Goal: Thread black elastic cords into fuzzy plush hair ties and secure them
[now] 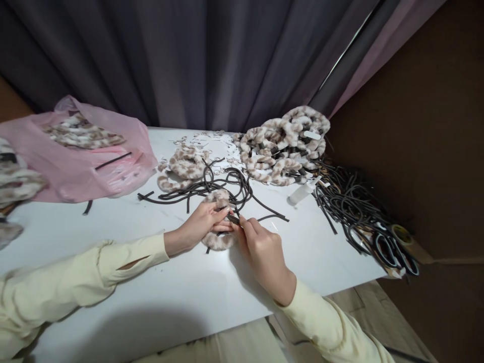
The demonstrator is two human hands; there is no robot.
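Observation:
A furry brown-and-white ring [219,242] is between my hands near the middle of the white table. My left hand [200,224] is closed on the ring, its thumb and fingers pinching the fur. A short dark piece [233,219] sticks out at the fingertips of my right hand [260,247], which is closed around it against the ring's right side. What that piece is I cannot make out. A small dark end pokes out below the ring's lower left. Loose dark cords [242,186] lie just behind the ring.
More furry pieces [187,161] lie behind the cords, with a large heap [283,143] at back right. A pink plastic bag [132,136] sits at left. Near the right edge are a small bottle [300,193], a pile of dark cords [348,201] and a tape roll [401,234].

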